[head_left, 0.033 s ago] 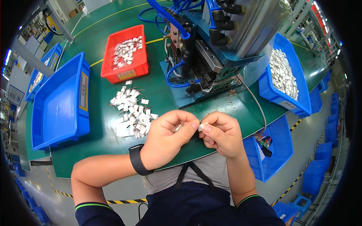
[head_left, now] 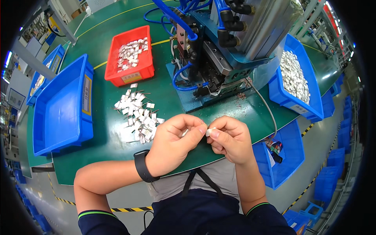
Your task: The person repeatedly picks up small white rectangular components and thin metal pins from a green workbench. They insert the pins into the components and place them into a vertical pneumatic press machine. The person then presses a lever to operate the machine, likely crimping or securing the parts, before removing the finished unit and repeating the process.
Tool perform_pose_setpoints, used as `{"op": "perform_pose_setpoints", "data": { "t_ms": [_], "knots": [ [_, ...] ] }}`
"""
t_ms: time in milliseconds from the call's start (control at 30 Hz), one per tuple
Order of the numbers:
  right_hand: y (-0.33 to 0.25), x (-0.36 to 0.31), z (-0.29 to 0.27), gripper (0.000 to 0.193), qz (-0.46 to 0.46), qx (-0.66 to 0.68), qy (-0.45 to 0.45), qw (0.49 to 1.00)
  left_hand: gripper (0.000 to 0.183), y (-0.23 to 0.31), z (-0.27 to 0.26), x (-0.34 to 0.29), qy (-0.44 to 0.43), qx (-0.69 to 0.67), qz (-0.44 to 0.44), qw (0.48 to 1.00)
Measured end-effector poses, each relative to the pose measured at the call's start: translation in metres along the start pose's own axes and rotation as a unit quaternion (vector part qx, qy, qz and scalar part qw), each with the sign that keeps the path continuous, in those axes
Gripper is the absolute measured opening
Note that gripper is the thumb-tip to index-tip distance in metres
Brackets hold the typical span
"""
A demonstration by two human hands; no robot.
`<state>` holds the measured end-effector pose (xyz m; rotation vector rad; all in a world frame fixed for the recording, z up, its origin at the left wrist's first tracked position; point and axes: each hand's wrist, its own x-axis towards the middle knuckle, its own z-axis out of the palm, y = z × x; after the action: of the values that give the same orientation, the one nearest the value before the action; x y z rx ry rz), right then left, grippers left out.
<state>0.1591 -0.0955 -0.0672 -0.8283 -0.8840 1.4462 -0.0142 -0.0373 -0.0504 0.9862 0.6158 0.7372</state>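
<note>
Close to the front edge of the green table, both hands meet over small white wired connectors. My right hand (head_left: 232, 140) pinches a white connector (head_left: 210, 131) between thumb and index finger. The fingers of my left hand (head_left: 175, 140) are closed, the thumb tip almost touching that connector. Another white connector (head_left: 185, 133) shows partly inside the left hand's curled fingers, and thin wire ends poke out by its fingertips. Beyond the left hand lies a loose pile of white connectors (head_left: 138, 113) with short dark leads.
A red bin (head_left: 129, 75) of connectors stands behind the pile. Left is a blue bin (head_left: 62, 113). A pneumatic press (head_left: 219, 62) with blue hoses rises ahead. Right of it, a blue bin (head_left: 279, 88) holds many connectors; a lower blue bin (head_left: 288, 164) sits beside the table edge.
</note>
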Motion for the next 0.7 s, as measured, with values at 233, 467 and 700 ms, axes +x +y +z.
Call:
{"op": "perform_pose_setpoints", "data": {
  "t_ms": [233,467,700],
  "knots": [
    [0.0016,-0.0007,-0.0015,0.011,-0.004,-0.006,-0.008,1.000,0.013,-0.0005,-0.0014,0.0004,-0.005,-0.009,-0.005,1.000],
    [0.0010,-0.0010,-0.0017,0.012,-0.002,-0.001,-0.009,1.000,0.013,-0.0010,-0.0009,0.0007,-0.006,-0.018,-0.013,1.000],
    [0.0003,-0.0003,-0.0010,0.011,-0.007,0.003,-0.011,1.000,0.009,0.0017,0.0009,0.0019,0.006,-0.005,-0.020,1.000]
  ]
}}
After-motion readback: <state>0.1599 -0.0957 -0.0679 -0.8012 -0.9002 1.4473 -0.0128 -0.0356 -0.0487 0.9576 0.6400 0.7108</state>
